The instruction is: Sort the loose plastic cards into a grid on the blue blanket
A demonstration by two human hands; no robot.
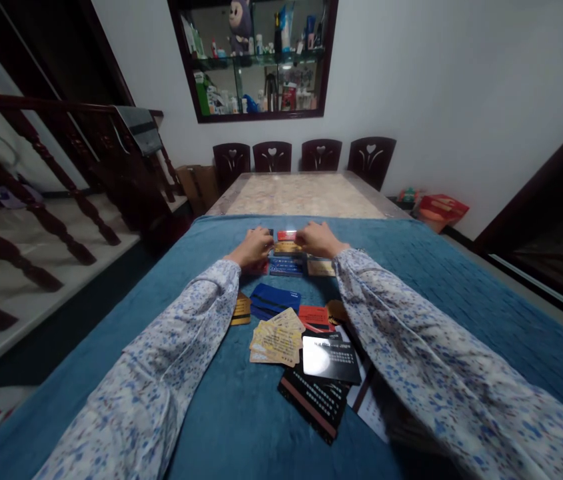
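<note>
My left hand (pixel 256 247) and my right hand (pixel 319 240) reach far forward over the blue cloth, their fingers curled around the two ends of a gold card (pixel 287 247). Just beyond it lies a red card (pixel 286 235). Closer to me, a blue card (pixel 286 266) and a cream card (pixel 321 268) lie in a row, with another red card partly under my left hand. Nearer still are loose piles: dark blue cards (pixel 275 301), fanned beige cards (pixel 276 340), an orange-red card (pixel 314 316), and black cards (pixel 316 399). My sleeves hide parts of the piles.
The blue cloth (pixel 211 400) covers the near part of a long marble-patterned table (pixel 301 193). Dark chairs (pixel 321 155) stand at its far end. A wooden railing (pixel 36 200) runs along the left, and a red bag (pixel 444 208) sits on the right.
</note>
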